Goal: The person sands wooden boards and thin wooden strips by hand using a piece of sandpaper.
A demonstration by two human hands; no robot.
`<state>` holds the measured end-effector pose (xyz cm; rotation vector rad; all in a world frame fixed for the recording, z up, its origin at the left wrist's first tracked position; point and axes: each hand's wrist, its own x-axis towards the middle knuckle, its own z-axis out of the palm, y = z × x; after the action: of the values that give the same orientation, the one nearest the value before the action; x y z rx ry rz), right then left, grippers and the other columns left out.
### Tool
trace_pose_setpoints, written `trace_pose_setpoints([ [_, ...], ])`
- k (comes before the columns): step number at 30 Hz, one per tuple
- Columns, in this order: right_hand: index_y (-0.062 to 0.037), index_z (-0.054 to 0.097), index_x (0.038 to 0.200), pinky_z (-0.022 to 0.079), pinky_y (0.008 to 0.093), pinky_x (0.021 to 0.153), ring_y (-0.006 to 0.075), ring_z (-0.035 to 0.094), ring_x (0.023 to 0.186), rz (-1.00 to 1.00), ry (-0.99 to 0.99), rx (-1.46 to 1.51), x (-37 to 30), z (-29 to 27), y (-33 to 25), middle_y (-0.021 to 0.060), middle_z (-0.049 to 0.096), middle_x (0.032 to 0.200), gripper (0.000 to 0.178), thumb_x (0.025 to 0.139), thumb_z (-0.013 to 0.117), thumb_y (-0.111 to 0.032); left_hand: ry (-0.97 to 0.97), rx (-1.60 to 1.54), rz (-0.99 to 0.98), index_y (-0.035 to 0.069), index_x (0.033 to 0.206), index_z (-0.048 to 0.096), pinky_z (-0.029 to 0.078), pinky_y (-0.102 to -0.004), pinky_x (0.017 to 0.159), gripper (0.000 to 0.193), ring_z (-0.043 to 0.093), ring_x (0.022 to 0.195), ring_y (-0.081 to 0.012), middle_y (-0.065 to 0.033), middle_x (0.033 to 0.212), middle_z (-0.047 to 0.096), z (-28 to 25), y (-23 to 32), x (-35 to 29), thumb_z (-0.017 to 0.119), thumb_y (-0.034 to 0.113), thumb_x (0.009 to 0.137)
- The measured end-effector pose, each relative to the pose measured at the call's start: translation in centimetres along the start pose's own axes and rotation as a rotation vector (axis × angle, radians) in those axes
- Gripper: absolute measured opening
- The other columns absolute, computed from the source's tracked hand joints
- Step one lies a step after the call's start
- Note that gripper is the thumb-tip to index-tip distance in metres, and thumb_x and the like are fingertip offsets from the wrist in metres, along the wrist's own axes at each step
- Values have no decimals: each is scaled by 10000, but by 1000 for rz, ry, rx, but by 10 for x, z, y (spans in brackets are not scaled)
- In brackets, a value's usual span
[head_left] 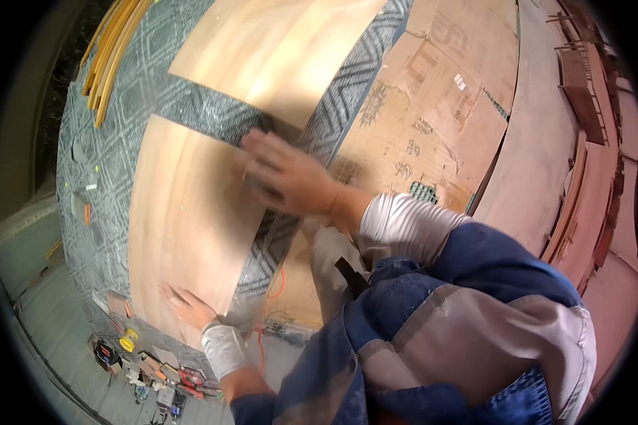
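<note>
A pale wooden panel (184, 212) lies on a patterned grey-blue carpet-like cover. My left hand (189, 309) rests flat near the panel's lower end, fingers spread out. Over the panel's far right corner is my right hand (287, 173), its fingers stretched out and a little blurred. A dark shadow falls on the wood beneath it, and I cannot tell whether the palm touches the surface. Beyond a strip of the cover (209, 106) lies a second pale panel (276, 49), apart from the first.
Flattened cardboard (432, 99) covers the area to the right. Thin yellowish wood strips (110, 60) lie at the far left. Small tools and scraps, with a yellow round item (128, 340), gather at the lower left. Reddish wood pieces (588, 92) stand far right.
</note>
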<state>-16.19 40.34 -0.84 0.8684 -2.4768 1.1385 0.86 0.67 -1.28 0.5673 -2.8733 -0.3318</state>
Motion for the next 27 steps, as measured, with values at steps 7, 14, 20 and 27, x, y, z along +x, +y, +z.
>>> trace_pose_setpoints([
  [7,-50,603,1283,387,476,1187,414,429,1429,252,218,-71,24,-83,117,219,490,1511,491,844,752,-211,-46,18,-69,-87,1492,440,294,-497,1226,517,397,1452,-431,-292,1551,428,-9,23,3,416,230,1084],
  [14,-103,602,1301,413,503,1171,375,442,1445,-107,69,-5,15,-28,75,176,467,1545,461,888,737,-258,15,-518,-237,-100,1333,517,469,-476,1082,427,518,1300,-419,-304,1419,513,35,208,84,533,207,1037],
  [20,-124,616,1286,425,496,1155,383,460,1427,30,49,9,31,-82,129,189,480,1523,476,863,751,-297,-65,-306,22,-64,1464,445,345,-506,1190,549,451,1372,-443,-287,1500,452,140,406,207,523,262,1029],
  [27,-77,590,1336,377,469,1166,358,471,1412,304,394,-220,59,-259,376,181,556,1444,524,892,765,-295,-18,71,224,-6,1531,423,260,-539,1233,553,279,1495,-487,-295,1570,385,151,441,194,412,328,1091],
])
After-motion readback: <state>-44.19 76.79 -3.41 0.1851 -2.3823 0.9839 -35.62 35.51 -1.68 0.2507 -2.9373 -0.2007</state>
